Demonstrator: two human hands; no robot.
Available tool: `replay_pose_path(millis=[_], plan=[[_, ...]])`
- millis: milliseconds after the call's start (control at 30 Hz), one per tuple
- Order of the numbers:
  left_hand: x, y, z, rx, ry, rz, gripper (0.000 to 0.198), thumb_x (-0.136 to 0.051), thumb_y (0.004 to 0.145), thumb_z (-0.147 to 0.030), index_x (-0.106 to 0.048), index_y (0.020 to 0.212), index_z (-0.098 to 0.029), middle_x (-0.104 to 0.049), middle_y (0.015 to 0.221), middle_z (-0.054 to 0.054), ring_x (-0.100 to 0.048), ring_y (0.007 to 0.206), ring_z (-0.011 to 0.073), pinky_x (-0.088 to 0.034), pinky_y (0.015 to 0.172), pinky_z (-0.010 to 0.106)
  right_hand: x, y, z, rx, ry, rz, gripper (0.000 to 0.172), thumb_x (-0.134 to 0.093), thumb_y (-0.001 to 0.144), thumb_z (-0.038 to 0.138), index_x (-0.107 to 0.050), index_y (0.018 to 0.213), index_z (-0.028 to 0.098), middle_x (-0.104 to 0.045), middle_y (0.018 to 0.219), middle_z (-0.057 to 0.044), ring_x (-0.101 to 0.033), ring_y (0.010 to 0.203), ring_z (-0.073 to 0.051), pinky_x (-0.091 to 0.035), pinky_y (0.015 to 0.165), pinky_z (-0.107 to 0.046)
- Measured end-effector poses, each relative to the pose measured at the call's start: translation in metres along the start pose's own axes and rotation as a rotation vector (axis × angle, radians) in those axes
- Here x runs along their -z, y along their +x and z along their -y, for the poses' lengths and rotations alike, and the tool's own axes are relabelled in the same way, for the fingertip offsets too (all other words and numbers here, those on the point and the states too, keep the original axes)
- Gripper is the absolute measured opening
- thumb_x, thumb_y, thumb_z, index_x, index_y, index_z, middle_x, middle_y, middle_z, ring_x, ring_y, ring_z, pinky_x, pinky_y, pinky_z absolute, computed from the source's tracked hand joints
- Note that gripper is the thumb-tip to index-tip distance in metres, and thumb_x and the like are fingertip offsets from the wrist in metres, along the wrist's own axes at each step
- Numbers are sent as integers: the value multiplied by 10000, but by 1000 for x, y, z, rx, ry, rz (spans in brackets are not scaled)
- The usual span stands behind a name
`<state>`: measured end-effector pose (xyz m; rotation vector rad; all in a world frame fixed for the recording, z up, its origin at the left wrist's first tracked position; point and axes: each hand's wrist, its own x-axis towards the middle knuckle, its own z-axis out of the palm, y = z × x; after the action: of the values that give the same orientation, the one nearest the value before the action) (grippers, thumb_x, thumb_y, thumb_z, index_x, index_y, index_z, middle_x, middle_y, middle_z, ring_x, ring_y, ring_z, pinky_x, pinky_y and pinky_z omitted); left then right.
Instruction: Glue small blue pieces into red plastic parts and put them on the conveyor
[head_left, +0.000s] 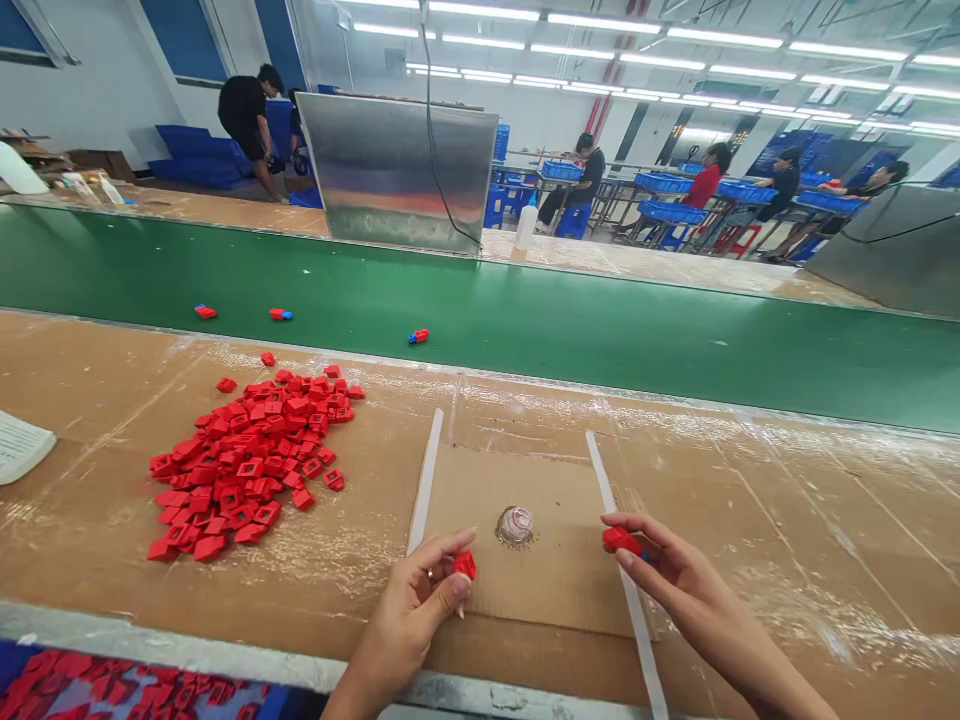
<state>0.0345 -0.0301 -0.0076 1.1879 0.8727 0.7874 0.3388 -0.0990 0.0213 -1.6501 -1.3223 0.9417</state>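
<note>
Between the thumb and fingers of my left hand [409, 610] is a small red plastic piece [465, 564], held over the near left part of a cardboard sheet [555, 590]. My right hand [675, 580] pinches another red piece [621, 540], which shows a bit of blue by the fingertips, near the right white tape strip [600, 470]. A round, whitish dome-shaped lump [516, 525] sits on the cardboard between both hands. To the left lies a heap of loose red pieces [251, 465].
Beyond the table runs a green conveyor belt [525, 310] carrying several red-and-blue pieces [419, 336]. A blue bin [277, 700] of red parts stands below the near edge. A metal panel [397, 170] rises behind the belt. Other people [251, 115] are farther back.
</note>
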Motion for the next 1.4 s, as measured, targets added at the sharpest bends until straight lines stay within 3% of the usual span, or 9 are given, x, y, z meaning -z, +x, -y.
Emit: replay_pose_path(millis=[300, 533, 667, 800, 1000, 1400], plan=[[-2, -8, 10, 27, -154, -51, 291, -801, 752, -313, -774, 1028, -225, -620, 898, 34, -559, 783, 166, -502, 692, 258, -22, 34, 39, 193, -232, 98, 271, -646, 902, 427, -689, 1081, 227, -719, 992, -66, -673, 865, -248, -551, 789, -395], [-1, -9, 7, 36, -193, -2, 302, -791, 764, -291, -769, 1058, -230, -619, 887, 28, -572, 780, 157, -499, 704, 252, -28, 39, 44, 341, -425, 118, 222, -490, 1005, 332, -636, 1146, 241, -676, 1091, -70, -648, 987, -242, -534, 816, -383], [0, -9, 6, 62, -174, 11, 312, -768, 790, -277, -752, 1099, -240, -635, 957, 40, -587, 852, 173, -500, 775, 269, -32, 36, 44, 421, -519, 123, 226, -473, 1026, 363, -615, 1147, 235, -668, 1059, -78, -662, 930, -243, -544, 771, -370], [0, -8, 1, 80, -181, 6, 319, -763, 786, -294, -751, 1095, -214, -630, 932, 44, -579, 821, 177, -514, 747, 281, -37, 34, 44, 482, -609, 103, 267, -418, 1059, 408, -613, 1106, 232, -678, 999, -72, -674, 854, -233, -537, 707, -344], [-2, -9, -6, 73, -194, 72, 293, -747, 806, -251, -750, 1096, -210, -607, 834, 7, -570, 724, 139, -497, 695, 258, -41, 35, 44, 515, -668, 116, 348, -351, 1081, 431, -627, 1094, 219, -668, 966, -64, -666, 809, -217, -509, 667, -324], [0, -10, -1, 52, -199, 72, 262, -731, 829, -234, -746, 1089, -208, -610, 804, -7, -578, 716, 126, -487, 706, 249, -46, 33, 46, 500, -656, 165, 370, -341, 1085, 424, -635, 1065, 200, -647, 948, -70, -654, 806, -220, -497, 689, -330]])
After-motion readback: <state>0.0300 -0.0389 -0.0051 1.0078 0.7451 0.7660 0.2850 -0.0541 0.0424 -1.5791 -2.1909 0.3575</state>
